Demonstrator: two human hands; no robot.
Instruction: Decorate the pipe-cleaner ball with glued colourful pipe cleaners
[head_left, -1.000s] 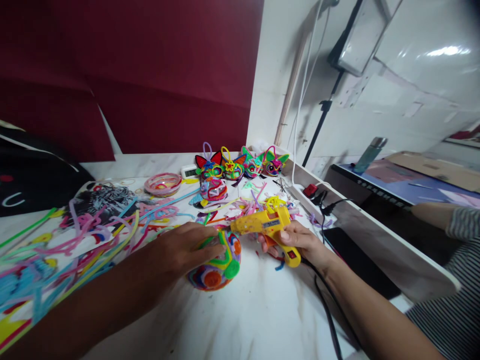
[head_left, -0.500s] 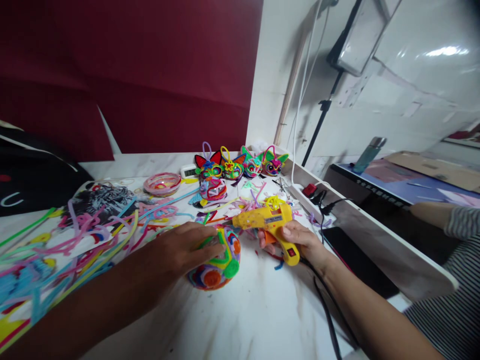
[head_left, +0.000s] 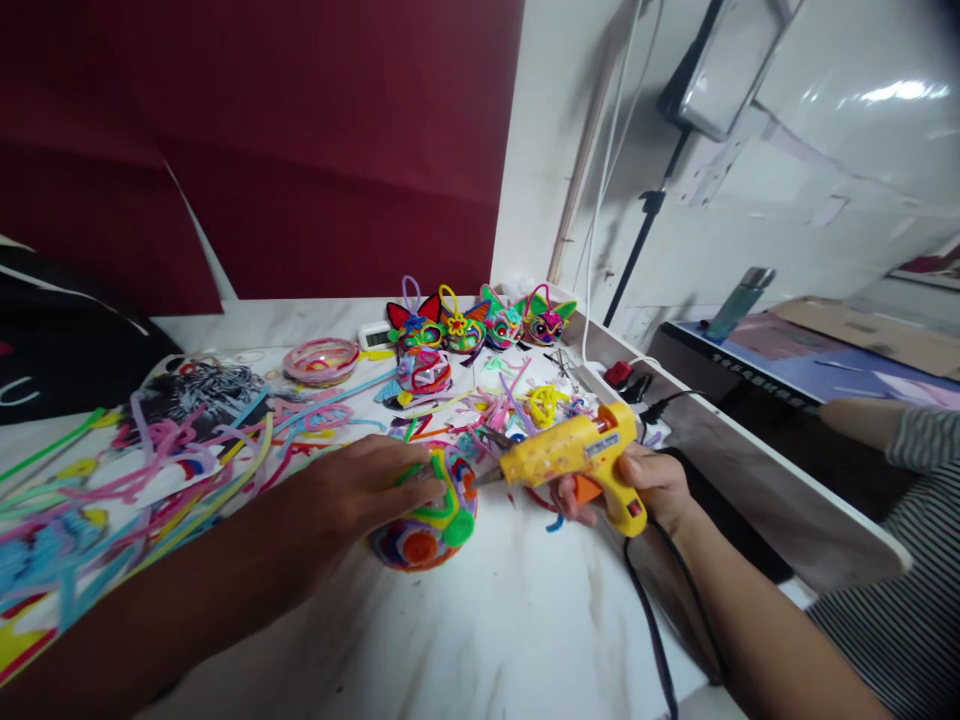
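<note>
Multicoloured ornament point(head_left: 439, 522) lies under the left fingers point(head_left: 409, 493), half-curled to hold it; right fingers point(head_left: 634, 468) wrap a glue gun point(head_left: 562, 449).

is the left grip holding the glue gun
No, the right grip holds the glue gun, while the left grip is on the colourful piece.

Dark red sheet point(head_left: 322, 140) against white wall point(head_left: 549, 130).

A yellow glue gun point(head_left: 574, 452), held aslant, points leftward at a rounded, multicoloured craft piece point(head_left: 442, 520) on the worktop point(head_left: 510, 620).
</note>
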